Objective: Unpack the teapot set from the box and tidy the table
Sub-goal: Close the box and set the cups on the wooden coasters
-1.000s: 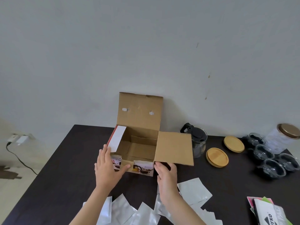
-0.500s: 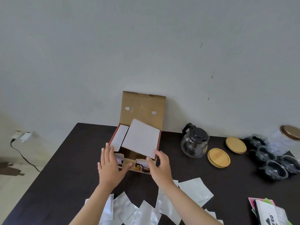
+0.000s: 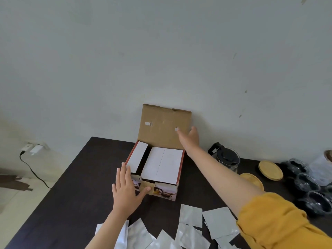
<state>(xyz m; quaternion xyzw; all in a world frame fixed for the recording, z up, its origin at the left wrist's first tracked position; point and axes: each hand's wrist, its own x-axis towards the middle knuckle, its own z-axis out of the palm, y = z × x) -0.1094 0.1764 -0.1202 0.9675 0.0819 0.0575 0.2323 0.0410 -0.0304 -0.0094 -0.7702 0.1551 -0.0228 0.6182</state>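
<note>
The cardboard box (image 3: 168,192) stands on the dark table (image 3: 75,186) against the wall. Its right flap (image 3: 165,164) lies folded flat over the opening, and the left flap (image 3: 137,157) slopes inward. The big lid (image 3: 163,125) stands upright at the back. My left hand (image 3: 125,191) rests flat against the box's front left corner, fingers spread, thumb on the front tab. My right hand (image 3: 190,139) reaches to the lid's right edge and touches it. A glass teapot (image 3: 227,159) with a black lid stands right of the box.
Two round wooden lids (image 3: 269,170) lie right of the teapot. Several glass cups (image 3: 309,184) and a jar (image 3: 325,162) stand at the far right. Several white plastic sleeves (image 3: 190,232) lie scattered along the near edge. A charger and cable (image 3: 34,150) hang at the wall, left.
The right flap went from open to folded flat over the box. My right hand left the flap and reached back to the upright lid. My left hand stayed at the front left corner.
</note>
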